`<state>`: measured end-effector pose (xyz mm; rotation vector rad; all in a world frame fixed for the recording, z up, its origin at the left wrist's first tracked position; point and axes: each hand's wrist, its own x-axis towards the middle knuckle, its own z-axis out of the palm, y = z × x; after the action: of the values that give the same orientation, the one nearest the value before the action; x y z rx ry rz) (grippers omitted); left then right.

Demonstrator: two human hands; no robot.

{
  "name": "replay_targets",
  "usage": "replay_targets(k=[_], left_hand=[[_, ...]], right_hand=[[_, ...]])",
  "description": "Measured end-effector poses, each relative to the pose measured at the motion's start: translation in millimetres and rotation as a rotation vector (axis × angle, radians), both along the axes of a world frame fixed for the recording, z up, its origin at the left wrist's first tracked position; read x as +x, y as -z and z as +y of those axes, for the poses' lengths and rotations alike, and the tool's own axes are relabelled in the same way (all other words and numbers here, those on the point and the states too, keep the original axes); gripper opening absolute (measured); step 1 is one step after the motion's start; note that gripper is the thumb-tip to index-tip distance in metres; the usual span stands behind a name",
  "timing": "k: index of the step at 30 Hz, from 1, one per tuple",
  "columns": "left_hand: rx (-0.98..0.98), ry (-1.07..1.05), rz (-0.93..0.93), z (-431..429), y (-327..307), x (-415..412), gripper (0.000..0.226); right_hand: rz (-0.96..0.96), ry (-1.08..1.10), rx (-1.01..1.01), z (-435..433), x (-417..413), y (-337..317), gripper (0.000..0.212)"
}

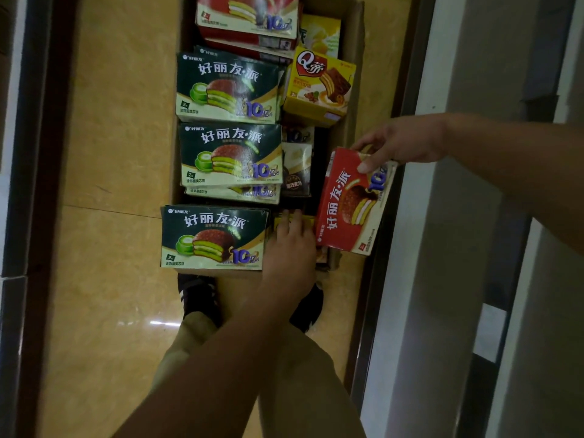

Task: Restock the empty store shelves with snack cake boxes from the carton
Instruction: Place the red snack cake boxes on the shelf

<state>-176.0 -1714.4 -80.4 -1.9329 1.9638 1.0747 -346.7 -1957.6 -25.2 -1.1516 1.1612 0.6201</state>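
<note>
three green snack cake boxes [227, 86] lie face up in a row down the left side of the open carton [358, 58], which sits on a tan tiled floor [110, 153]. more green boxes are stacked under the middle one, their edges showing. a stack of red boxes [249, 17] fills the far end of the carton, with a pale yellow box [320, 34] to its right and a yellow box with a heart logo [319, 86] just in front of that one. a dark brown box [295, 172] lies lower down in the gap beside the middle green box

the right hand [401, 143] holds another red box [354, 203] by its far end, thumb [366, 165] pressed on the printed face and the fingers curled behind the edge. this box is tilted and hangs over the right wall of the carton at its near end

the left hand [290, 248] reaches down into the carton between the nearest green box and the held red box. its fingers [292, 216] lie close together on a low yellow box [308, 220]; i cannot tell whether they grip it or only rest on it

two dark shoes [199, 298] stand on the floor just behind the carton, under tan trousers [189, 336]. grey upright panels [458, 216] run along the right side
</note>
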Motion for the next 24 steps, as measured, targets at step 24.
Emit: replay_targets(k=[24], left_hand=[[0.156,0.292,-0.151,-39.8,0.3,3.2,0.061]], right_hand=[[0.017,-0.015,-0.023,17.4,-10.6,2.7,0.055]])
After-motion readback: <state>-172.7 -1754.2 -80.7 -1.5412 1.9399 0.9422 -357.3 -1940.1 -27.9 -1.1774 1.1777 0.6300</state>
